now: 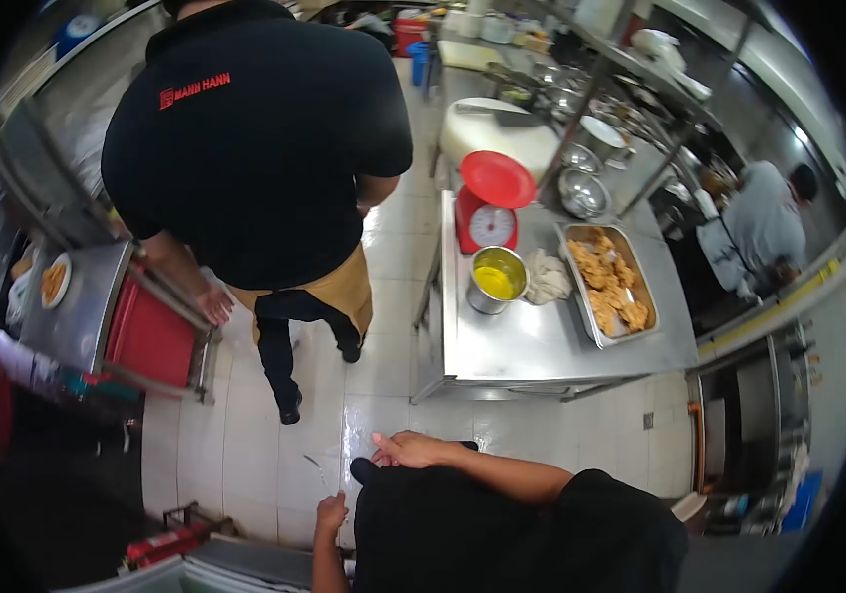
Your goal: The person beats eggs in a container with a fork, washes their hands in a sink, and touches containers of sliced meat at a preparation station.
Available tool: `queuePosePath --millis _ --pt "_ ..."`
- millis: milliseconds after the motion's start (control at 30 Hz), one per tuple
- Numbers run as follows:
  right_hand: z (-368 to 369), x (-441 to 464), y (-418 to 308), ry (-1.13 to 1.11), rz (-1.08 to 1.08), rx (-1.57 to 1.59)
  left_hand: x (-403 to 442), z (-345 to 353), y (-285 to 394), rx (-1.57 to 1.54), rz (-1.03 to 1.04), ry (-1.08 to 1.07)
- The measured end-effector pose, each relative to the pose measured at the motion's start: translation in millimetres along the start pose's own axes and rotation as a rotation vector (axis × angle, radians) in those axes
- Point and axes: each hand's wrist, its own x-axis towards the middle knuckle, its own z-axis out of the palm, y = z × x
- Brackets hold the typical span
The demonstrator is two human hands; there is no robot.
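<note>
My left hand point(331, 512) is low in the head view, left of my dark clothing. It is closed round one end of a slim metal utensil point(314, 462), which points up and away over the tiled floor; its exact kind is too small to tell. My right hand point(401, 450) reaches across in front of my body, its thumb and fingers apart and nothing visible in them. It hangs above the floor, close to my dark shoe point(363, 471). The two hands do not touch.
Ahead on the left, a person in a black shirt point(265, 128) faces away. On the steel table point(502, 346) at right stand a red scale point(490, 225), a pot of yellow liquid point(498, 280), a cloth point(547, 277) and a tray point(596, 341) of fried food. A plate point(65, 267) of food sits far left.
</note>
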Motion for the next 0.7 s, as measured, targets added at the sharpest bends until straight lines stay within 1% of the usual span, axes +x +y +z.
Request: queuePosePath --millis 33,67,100,133,200,233,267,300,333,367,400,433,467,500,533,567,633,667,700 --pt "4 3 -6 0.056 0.009 0.013 31 -17 -25 0.018 0.026 -0.027" --pt "7 4 -10 0.105 0.019 0.025 64 -32 -53 0.22 0.311 0.013" --pt "9 4 -12 0.127 0.032 0.03 83 -42 -65 0.412 0.593 0.059" --pt "11 6 -13 0.157 0.047 0.026 27 -67 17 -0.044 -0.012 -0.053" --pt "18 24 -13 0.133 0.043 0.044 94 -77 -45 0.266 0.248 0.119" --pt "26 38 -1 0.135 0.03 0.17 91 -89 -43 0.475 0.509 0.151" --pt "26 41 -13 0.144 0.041 0.246 104 -100 -51 0.792 0.713 0.137" --pt "27 49 -16 0.134 0.025 0.224 94 -103 -42 0.644 0.649 0.198" --pt "23 53 -35 0.119 0.029 0.19 92 -108 -44 0.493 0.756 0.213" --pt "17 57 -54 0.119 0.04 0.155 108 -101 -56 -0.092 0.417 0.085" --pt "15 68 -64 0.093 0.071 0.084 80 -109 -27 -0.085 0.286 0.07" --pt "14 78 -70 0.085 0.115 0.021 45 -123 17 -0.076 0.159 0.029" --pt "13 89 -71 0.066 0.096 0.011 47 -124 15 0.014 0.231 0.03" --pt "11 99 -71 0.023 0.065 -0.137 49 -124 8 0.11 0.303 0.023" --pt "8 109 -74 -0.016 0.035 -0.279 48 -129 12 0.102 0.3 0.014" --pt "2 119 -77 -0.026 0.021 -0.279 46 -133 16 -0.023 0.134 -0.056" --pt "-8 138 -87 -0.164 0.03 -0.337 42 -142 29 -0.224 0.039 -0.047" --pt "-11 154 -82 -0.18 0.015 -0.338 63 -144 9 -0.026 0.183 -0.04" --pt "-17 174 -83 -0.189 0.004 -0.337 68 -154 14 -0.025 0.174 -0.028"
